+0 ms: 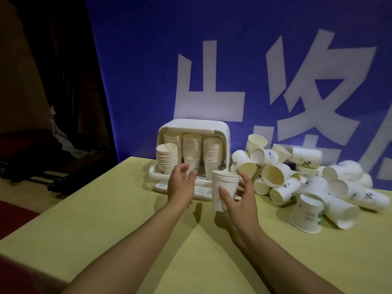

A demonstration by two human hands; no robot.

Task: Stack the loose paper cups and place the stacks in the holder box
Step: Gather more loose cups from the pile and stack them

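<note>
Dim room; soft light falls from above, throwing arm shadows under the left hand [180, 185]. Left of it lies darkness; edges bend, slightly blurred.

A table covered in a pale yellow-green cloth [118, 225] fills the lower part of the view, its far edge meeting a blue backdrop. Near that far edge stands a white plastic holder box with a raised hood and a slatted base tray [192, 128], holding upright stacks of white paper cups. Just to its right, directly on the cloth, lies a jumbled heap of loose white paper cups [307, 177], most tipped on their sides, some mouth-down, a few printed with small dark marks; the heap touches the box's right side
</note>
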